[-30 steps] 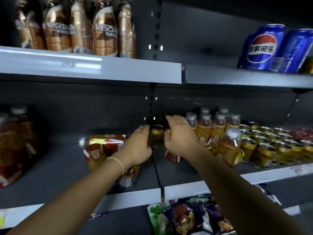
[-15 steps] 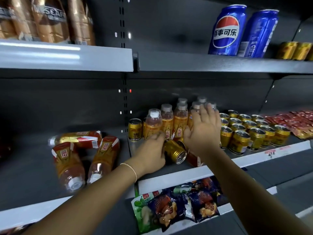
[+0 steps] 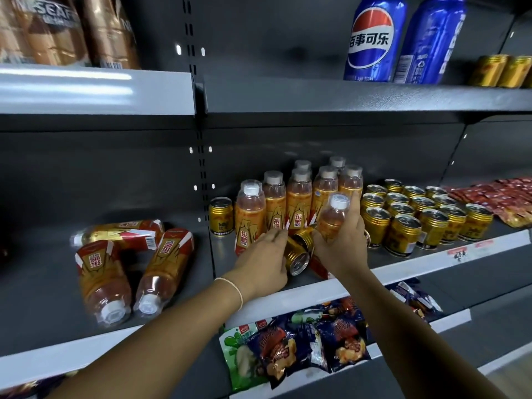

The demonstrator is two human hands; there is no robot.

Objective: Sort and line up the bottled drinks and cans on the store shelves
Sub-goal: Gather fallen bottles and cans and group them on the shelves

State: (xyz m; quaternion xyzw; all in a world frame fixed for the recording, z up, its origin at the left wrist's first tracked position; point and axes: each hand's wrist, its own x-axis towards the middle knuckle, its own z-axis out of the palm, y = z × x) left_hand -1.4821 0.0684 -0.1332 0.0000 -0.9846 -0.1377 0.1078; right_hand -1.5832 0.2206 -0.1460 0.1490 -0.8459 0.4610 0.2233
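One bottle (image 3: pixel 334 218) now in right hand (image 3: pixel 344 249)

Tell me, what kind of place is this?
Most likely a shop's drinks aisle: metal shelves with a price tag on the edge, rows of gold cans, cola cans, and snack bags below.

Head camera — close, angled down at shelves (image 3: pixel 43 283)
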